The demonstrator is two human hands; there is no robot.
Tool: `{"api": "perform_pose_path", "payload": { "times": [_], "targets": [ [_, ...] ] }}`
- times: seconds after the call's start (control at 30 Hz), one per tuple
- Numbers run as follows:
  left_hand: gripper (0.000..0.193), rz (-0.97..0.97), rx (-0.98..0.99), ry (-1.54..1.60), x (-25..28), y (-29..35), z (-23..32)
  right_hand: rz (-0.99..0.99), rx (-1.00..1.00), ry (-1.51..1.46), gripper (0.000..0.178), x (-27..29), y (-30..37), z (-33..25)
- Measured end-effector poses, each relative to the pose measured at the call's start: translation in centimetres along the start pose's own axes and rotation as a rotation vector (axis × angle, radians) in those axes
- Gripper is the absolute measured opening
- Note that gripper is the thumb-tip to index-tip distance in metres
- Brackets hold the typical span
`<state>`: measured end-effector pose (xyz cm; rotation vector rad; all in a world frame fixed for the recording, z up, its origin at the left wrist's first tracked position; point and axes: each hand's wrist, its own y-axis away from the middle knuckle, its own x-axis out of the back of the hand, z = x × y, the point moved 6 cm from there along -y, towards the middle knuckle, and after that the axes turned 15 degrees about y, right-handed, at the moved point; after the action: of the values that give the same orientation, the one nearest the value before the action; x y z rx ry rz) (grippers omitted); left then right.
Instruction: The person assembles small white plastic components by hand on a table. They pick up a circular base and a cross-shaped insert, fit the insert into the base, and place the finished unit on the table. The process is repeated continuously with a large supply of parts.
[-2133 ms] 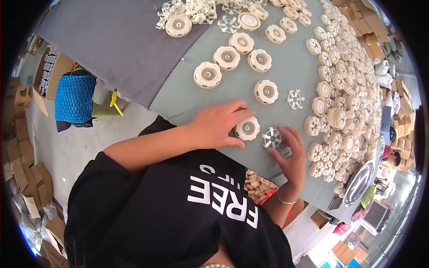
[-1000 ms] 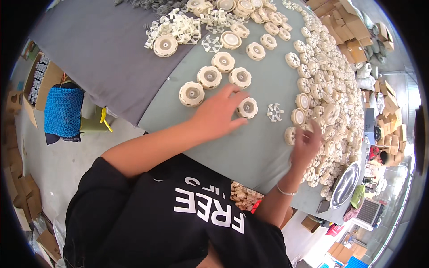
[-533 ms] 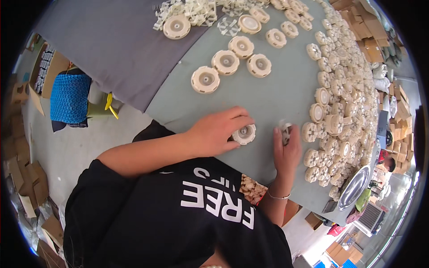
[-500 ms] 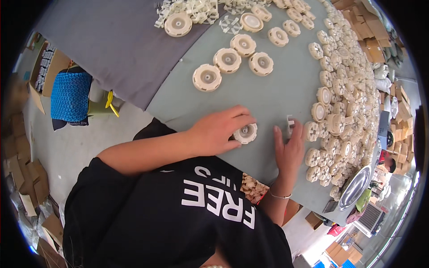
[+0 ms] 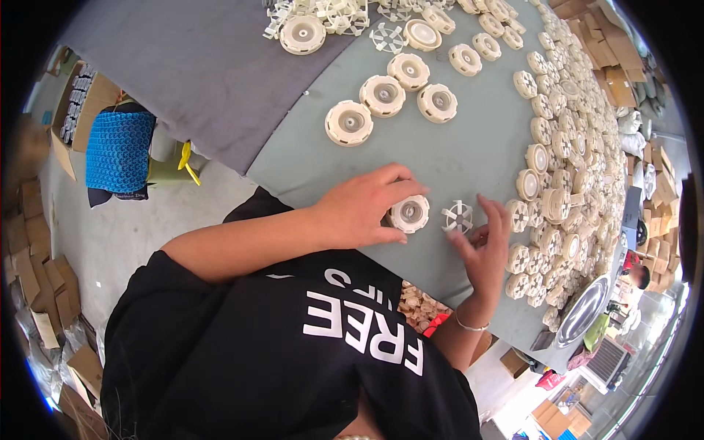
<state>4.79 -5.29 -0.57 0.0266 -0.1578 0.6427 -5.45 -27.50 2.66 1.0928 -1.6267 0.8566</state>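
My left hand point(image 5: 367, 207) curves its thumb and fingers around the side of a round cream plastic housing point(image 5: 409, 213), which lies on the grey-green cloth with its hollow side up. Just right of it rests a small white spoked plastic ring point(image 5: 457, 217) with upright tabs, flat on the cloth. My right hand point(image 5: 485, 246) is spread beside that ring, thumb tip close to its lower edge; whether they touch I cannot tell. Farther off, several similar cream housings point(image 5: 383, 95) sit in a loose group.
A large heap of cream round parts point(image 5: 561, 176) covers the right side of the table. White spoked rings point(image 5: 323, 15) are piled at the far edge, near a dark grey cloth point(image 5: 213, 81). An oval metal tray point(image 5: 583, 312) lies at the right corner. Cardboard boxes stand around.
The white spoked ring, on edge between my right fingers before, now lies flat to their left. My right hand has opened away from it. My left hand stays at the housing.
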Motion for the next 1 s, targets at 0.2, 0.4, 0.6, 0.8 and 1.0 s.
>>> {"api": "perform_pose_path", "payload": {
  "times": [0.2,0.4,0.6,0.8,1.0],
  "targets": [
    [0.072,-0.066,0.009,0.074,0.3,-0.2,-0.8,-0.13,0.086,-0.224,0.064,-0.5,0.6,0.0],
    [0.069,-0.055,0.138,0.228,1.9,-0.2,0.0,-0.097,0.331,-0.319,0.052,0.8,-0.4,-6.6],
    [0.058,-0.008,0.114,0.193,1.4,-0.2,-0.8,-0.167,0.364,-0.32,0.058,-0.7,-0.8,-7.3],
    [0.054,-0.026,0.093,0.201,1.0,-0.6,-1.7,-0.184,0.39,-0.172,0.061,-1.6,0.1,-7.8],
    [0.054,0.02,0.039,0.138,1.6,-0.1,-1.5,-0.21,0.31,-0.248,0.064,-3.1,0.3,-8.0]
  ]
}}
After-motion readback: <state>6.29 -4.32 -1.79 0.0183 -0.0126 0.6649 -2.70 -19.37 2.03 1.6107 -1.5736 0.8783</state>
